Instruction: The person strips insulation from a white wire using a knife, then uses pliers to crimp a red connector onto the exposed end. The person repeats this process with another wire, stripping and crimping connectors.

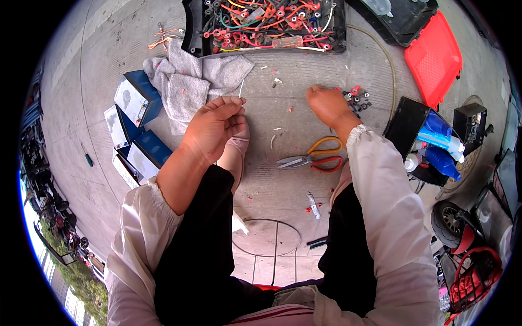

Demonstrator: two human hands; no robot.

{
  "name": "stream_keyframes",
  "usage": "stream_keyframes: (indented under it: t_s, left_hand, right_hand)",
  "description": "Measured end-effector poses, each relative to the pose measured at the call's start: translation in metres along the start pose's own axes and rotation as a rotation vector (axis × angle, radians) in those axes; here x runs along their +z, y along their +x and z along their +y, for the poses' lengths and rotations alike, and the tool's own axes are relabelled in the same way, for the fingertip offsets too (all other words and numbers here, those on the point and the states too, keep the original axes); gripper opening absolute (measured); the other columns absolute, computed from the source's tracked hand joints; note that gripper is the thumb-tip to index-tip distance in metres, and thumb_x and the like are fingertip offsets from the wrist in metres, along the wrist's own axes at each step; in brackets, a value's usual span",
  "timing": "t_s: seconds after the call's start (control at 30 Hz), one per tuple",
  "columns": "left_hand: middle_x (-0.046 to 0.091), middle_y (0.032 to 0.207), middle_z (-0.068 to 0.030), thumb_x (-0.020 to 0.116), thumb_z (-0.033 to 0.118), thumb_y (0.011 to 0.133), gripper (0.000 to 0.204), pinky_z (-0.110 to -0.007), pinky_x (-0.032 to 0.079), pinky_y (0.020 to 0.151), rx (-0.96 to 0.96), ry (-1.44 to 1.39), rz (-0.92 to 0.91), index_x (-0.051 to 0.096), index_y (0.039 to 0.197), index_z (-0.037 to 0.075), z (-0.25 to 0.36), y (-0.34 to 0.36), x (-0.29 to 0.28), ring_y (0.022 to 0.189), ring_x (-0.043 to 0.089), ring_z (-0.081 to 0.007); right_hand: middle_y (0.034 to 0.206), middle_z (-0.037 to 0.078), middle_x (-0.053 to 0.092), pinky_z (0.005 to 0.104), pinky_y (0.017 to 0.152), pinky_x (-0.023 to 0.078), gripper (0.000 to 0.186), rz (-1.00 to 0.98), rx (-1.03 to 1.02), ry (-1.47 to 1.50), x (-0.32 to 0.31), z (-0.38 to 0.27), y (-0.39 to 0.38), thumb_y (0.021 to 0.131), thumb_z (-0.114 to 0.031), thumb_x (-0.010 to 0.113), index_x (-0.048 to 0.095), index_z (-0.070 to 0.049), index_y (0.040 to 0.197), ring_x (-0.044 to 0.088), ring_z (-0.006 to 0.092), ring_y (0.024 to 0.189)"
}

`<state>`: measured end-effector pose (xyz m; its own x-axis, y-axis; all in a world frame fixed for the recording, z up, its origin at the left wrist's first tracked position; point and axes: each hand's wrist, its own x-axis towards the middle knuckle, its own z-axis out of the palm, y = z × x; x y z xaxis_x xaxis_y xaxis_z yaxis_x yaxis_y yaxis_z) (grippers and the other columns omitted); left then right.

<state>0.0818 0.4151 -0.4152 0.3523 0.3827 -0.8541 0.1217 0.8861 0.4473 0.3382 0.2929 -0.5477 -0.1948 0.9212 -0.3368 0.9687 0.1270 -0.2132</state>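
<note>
My left hand (220, 122) is raised over the floor, with thumb and fingertips pinching a thin white strip (242, 88) that points up and away; its exact kind is too small to tell. My right hand (329, 106) is low by a small pile of metal nuts and red and black terminal pieces (359, 98). Its fingers curl under, so whatever they hold is hidden. Between my feet lie scissors (312, 161) with one yellow and one red handle loop, blades pointing left.
A black case (190, 32) full of terminals and wires lies ahead. Left are a grey towel (187, 89) and blue-and-white boxes (144, 149). To the right stand a red lid (435, 57), a black bin (405, 122) with blue bottles, and a wheel (450, 217). White and red scraps dot the floor.
</note>
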Motion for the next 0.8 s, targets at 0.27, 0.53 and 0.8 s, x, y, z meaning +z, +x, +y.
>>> stream_keyframes:
  t_s: [0.27,0.53,0.8]
  left_hand:
    - [0.062,0.088,0.0004,0.058,0.017,0.095,0.014,-0.027,0.051,0.078,0.004,0.001,-0.010,0.063,0.101,0.006,0.001,-0.002,0.001,0.079,0.060,-0.0121]
    - [0.062,0.089,0.0000,0.058,0.017,0.095,0.014,-0.027,0.051,0.079,0.001,0.007,-0.012,0.063,0.102,0.005,0.002,-0.001,0.000,0.080,0.060,-0.0123]
    - [0.063,0.089,-0.0002,0.059,0.016,0.095,0.014,-0.028,0.052,0.079,0.001,0.005,0.004,0.064,0.102,0.005,0.000,-0.001,0.001,0.080,0.060,-0.0123]
  right_hand:
    - [0.087,0.017,0.064,0.0417,0.062,0.056,0.012,0.048,0.046,0.025,0.008,-0.001,0.000,0.077,-0.007,0.059,0.057,0.000,0.087,0.068,0.0330,0.076]
    - [0.088,0.019,0.062,0.0465,0.070,0.051,0.016,0.214,0.369,0.601,0.018,-0.003,-0.013,0.077,-0.008,0.064,0.053,-0.002,0.088,0.062,0.0386,0.081]
    - [0.102,0.014,0.060,0.0452,0.076,0.051,0.016,0.272,0.437,0.658,0.023,-0.001,-0.028,0.080,-0.009,0.063,0.056,-0.006,0.094,0.060,0.0369,0.091]
